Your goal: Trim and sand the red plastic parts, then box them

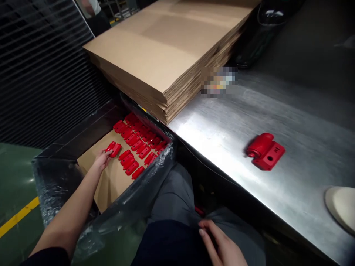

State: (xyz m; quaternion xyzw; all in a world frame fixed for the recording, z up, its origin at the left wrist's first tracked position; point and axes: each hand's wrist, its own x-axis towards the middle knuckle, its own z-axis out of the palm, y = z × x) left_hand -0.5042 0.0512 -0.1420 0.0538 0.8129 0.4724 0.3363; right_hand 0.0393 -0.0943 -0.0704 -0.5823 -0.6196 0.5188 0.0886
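My left hand (103, 159) reaches into a plastic-lined bin (163, 173) at the left. Its fingers are closed on a red moulded part (114, 149), held at the edge of several similar red parts (134, 142) laid in rows on a cardboard sheet (111, 184). Whether the held part touches the sheet I cannot tell. My right hand (220, 244) hovers by my lap, thumb and forefinger slightly apart, with nothing visible in it. On the metal table to the right lies another red part (266, 152), a rounded barrel joined to a block with a dark hole.
A tall stack of cardboard sheets (166, 48) stands on the metal table (222, 136), its corner near the bin. A pale round object (342, 207) sits at the right edge. Dark ribbed panelling (41, 74) rises behind the bin. A person (94, 14) stands at the far back.
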